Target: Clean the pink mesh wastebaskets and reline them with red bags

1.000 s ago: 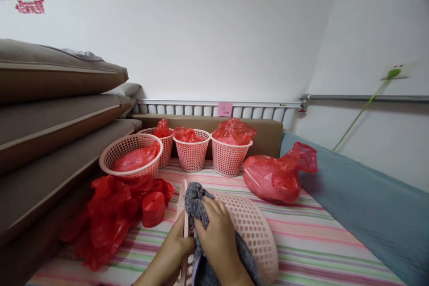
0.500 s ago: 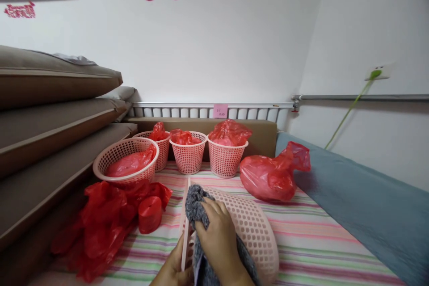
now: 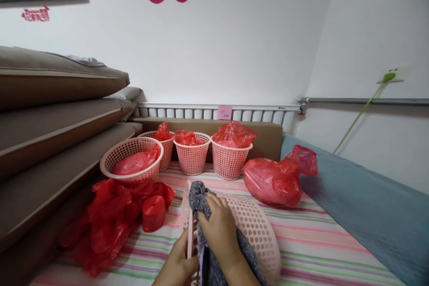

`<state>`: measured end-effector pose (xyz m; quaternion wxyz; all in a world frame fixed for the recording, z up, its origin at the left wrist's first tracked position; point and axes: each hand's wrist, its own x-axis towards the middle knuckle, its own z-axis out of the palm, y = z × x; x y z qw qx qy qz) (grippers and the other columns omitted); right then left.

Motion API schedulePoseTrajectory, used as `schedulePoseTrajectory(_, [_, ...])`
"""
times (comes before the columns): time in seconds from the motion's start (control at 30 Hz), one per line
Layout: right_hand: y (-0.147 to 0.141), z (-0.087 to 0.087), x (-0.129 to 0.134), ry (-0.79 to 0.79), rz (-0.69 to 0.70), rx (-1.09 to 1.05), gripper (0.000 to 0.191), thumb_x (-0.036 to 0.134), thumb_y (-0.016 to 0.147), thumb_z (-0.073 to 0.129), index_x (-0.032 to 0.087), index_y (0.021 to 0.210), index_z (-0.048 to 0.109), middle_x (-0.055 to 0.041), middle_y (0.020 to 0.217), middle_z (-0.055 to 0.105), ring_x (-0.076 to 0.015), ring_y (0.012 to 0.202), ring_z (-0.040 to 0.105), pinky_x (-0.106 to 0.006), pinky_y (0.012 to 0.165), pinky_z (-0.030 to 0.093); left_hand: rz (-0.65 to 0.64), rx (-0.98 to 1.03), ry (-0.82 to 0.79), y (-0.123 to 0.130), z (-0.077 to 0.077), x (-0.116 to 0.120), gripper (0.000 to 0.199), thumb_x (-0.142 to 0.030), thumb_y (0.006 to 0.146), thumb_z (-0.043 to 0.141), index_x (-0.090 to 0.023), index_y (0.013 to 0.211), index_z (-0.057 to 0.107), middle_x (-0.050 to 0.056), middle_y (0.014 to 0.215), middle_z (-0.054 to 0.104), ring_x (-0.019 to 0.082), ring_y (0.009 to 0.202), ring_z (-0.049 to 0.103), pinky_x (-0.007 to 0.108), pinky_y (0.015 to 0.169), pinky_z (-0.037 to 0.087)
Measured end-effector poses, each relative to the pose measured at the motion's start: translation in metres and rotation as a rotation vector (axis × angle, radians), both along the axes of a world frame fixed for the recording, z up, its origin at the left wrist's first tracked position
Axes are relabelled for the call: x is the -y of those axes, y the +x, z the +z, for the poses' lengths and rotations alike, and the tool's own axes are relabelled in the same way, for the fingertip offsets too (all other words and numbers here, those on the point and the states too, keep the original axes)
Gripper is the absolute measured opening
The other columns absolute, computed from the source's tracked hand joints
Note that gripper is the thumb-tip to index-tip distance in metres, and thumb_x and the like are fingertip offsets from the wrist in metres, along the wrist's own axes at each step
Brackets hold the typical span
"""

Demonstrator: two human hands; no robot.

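Observation:
A pink plastic basket (image 3: pixel 258 225) with a lattice wall lies on its side in front of me, its rim turned to the left. My left hand (image 3: pixel 179 259) grips that rim from the lower left, thumb on the near side. In my right hand (image 3: pixel 221 230) is a grey fuzzy cloth (image 3: pixel 198 193), pressed over the basket's rim and outer wall. The cloth's lower end hangs down along the basket below my right wrist. Part of the basket's wall is hidden behind the cloth and my right hand.
Several pink baskets (image 3: pixel 192 161) with red bags inside stand toward the back. A filled red plastic bag (image 3: pixel 273 181) sits to the right. Crumpled red bags (image 3: pixel 107 223) and a red bag roll (image 3: pixel 153 213) lie left on the striped sheet (image 3: pixel 321 237). Stacked cushions (image 3: pixel 60 111) rise at left.
My view has turned slightly left, so the surroundings appear shifted right. Both hands keep their grips, and the cloth stays at nearly the same place on the rim.

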<state>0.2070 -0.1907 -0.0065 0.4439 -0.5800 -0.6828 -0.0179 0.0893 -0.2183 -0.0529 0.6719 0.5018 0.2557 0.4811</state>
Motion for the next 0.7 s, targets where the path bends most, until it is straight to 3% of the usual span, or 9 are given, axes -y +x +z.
schedulePoseTrajectory(0.07, [0.003, -0.010, 0.009, 0.037, -0.011, 0.034, 0.035, 0.010, 0.071, 0.053, 0.015, 0.103, 0.067, -0.0081, 0.112, 0.066, -0.0261, 0.108, 0.054, -0.041, 0.099, 0.041, 0.099, -0.014, 0.037, 0.005, 0.011, -0.004, 0.067, -0.004, 0.058, 0.056, -0.020, 0.123, 0.056, 0.006, 0.113, 0.068, 0.030, 0.117, 0.052, 0.041, 0.100, 0.038])
schedulePoseTrajectory(0.13, [0.008, -0.020, 0.018, 0.089, -0.038, 0.080, 0.036, 0.009, 0.070, 0.053, 0.014, 0.104, 0.066, -0.0091, 0.112, 0.066, -0.0276, 0.109, 0.054, -0.044, 0.098, 0.041, 0.120, -0.033, 0.065, 0.009, 0.014, -0.005, 0.068, -0.002, 0.057, 0.053, -0.020, 0.123, 0.056, 0.006, 0.121, 0.064, 0.029, 0.122, 0.048, 0.040, 0.104, 0.034])
schedulePoseTrajectory(0.3, [0.016, -0.033, 0.032, 0.144, -0.072, 0.139, 0.041, 0.008, 0.066, 0.053, 0.017, 0.103, 0.067, -0.0080, 0.112, 0.066, -0.0281, 0.106, 0.055, -0.045, 0.094, 0.044, 0.012, -0.046, 0.192, 0.008, -0.011, -0.006, 0.062, -0.017, 0.069, 0.064, -0.024, 0.129, 0.051, 0.006, 0.135, 0.053, 0.030, 0.129, 0.040, 0.043, 0.111, 0.024])
schedulePoseTrajectory(0.43, [0.012, -0.020, 0.024, 0.077, -0.071, 0.099, 0.039, 0.007, 0.068, 0.053, 0.017, 0.103, 0.067, -0.0073, 0.114, 0.065, -0.0267, 0.109, 0.053, -0.043, 0.098, 0.041, -0.043, -0.076, 0.166, -0.004, -0.038, -0.010, 0.067, -0.033, 0.074, 0.067, -0.028, 0.136, 0.042, 0.007, 0.138, 0.050, 0.032, 0.132, 0.037, 0.048, 0.112, 0.021])
schedulePoseTrajectory(0.6, [0.008, 0.003, -0.006, -0.019, -0.081, 0.049, 0.033, 0.013, 0.074, 0.055, 0.014, 0.105, 0.066, -0.0087, 0.114, 0.064, -0.0256, 0.108, 0.052, -0.037, 0.098, 0.039, -0.091, -0.091, 0.184, -0.015, -0.058, -0.009, 0.070, -0.044, 0.076, 0.066, -0.028, 0.139, 0.038, 0.007, 0.146, 0.041, 0.030, 0.139, 0.025, 0.044, 0.114, 0.014])
schedulePoseTrajectory(0.7, [0.009, 0.010, -0.024, -0.066, -0.116, 0.069, 0.029, 0.018, 0.077, 0.055, 0.012, 0.103, 0.066, -0.0099, 0.108, 0.066, -0.0264, 0.102, 0.055, -0.036, 0.093, 0.041, -0.136, -0.108, 0.172, -0.017, -0.068, -0.006, 0.074, -0.050, 0.077, 0.064, -0.027, 0.141, 0.035, 0.011, 0.134, 0.053, 0.032, 0.130, 0.041, 0.046, 0.110, 0.025])
